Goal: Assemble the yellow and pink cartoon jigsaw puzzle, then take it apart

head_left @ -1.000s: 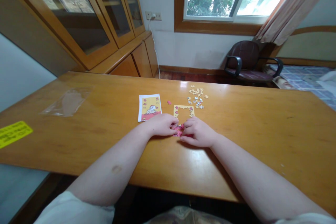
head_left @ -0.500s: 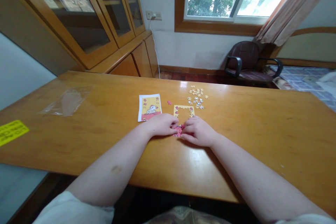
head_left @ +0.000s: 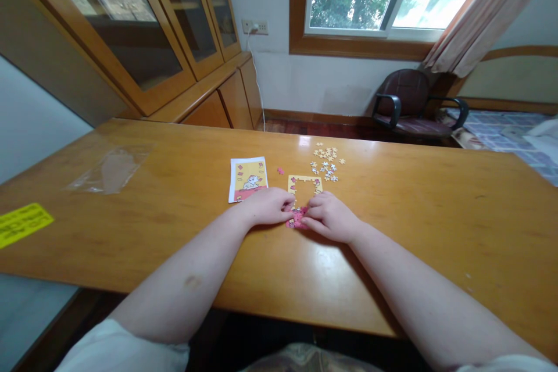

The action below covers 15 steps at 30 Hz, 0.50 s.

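A partly assembled jigsaw puzzle [head_left: 297,220] lies flat on the table, with a yellow frame-shaped border around an open middle and pink pieces along its near end. My left hand [head_left: 274,206] holds the puzzle's left side with curled fingers. On the other side my right hand [head_left: 330,216] is closed, its thumb and fingers pressed on the pink section. Parts of the puzzle's sides are hidden under both hands. A reference picture card [head_left: 248,177] with a white cartoon animal lies just beyond my left hand. One loose pink piece [head_left: 280,171] sits between card and puzzle.
Several loose puzzle pieces [head_left: 328,154] are scattered beyond the puzzle, to the right. A clear plastic bag [head_left: 114,168] lies at the table's left, and a yellow label [head_left: 26,224] near its left edge. An office chair [head_left: 405,99] stands past the table [head_left: 414,232].
The fingers of my right hand have shifted slightly up and right, showing more of the pink section. My left hand stays nearly where it was.
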Tool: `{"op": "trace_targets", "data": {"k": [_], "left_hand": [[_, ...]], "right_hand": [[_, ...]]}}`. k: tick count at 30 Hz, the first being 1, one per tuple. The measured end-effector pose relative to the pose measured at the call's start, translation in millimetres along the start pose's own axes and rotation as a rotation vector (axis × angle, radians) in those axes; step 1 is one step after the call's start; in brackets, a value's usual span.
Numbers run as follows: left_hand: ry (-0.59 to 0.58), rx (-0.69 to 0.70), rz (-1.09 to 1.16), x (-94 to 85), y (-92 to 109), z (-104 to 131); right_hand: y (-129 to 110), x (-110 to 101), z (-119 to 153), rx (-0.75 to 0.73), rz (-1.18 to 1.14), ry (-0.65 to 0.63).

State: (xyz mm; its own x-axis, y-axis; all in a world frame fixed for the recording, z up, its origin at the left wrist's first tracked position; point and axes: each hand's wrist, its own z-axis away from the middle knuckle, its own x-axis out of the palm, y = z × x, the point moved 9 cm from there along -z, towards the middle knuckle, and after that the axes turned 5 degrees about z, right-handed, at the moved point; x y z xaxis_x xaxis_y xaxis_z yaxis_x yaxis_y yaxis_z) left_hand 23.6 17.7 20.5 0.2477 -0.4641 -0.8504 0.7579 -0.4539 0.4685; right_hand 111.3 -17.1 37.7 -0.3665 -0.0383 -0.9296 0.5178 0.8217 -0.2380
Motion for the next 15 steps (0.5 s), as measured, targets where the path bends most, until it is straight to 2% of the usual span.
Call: {"op": "trace_targets", "data": {"k": [6,15], "left_hand": [[0.008,-0.008,0.001,1.9,-0.5,-1.4],[0.013,-0.028,0.011,0.4,-1.4,-0.8]], "right_hand": [[2.4,3.3,-0.4,0.012,0.006,-0.042],[5.3,2.7,1.0,0.033,-0.010,-0.039]]}}
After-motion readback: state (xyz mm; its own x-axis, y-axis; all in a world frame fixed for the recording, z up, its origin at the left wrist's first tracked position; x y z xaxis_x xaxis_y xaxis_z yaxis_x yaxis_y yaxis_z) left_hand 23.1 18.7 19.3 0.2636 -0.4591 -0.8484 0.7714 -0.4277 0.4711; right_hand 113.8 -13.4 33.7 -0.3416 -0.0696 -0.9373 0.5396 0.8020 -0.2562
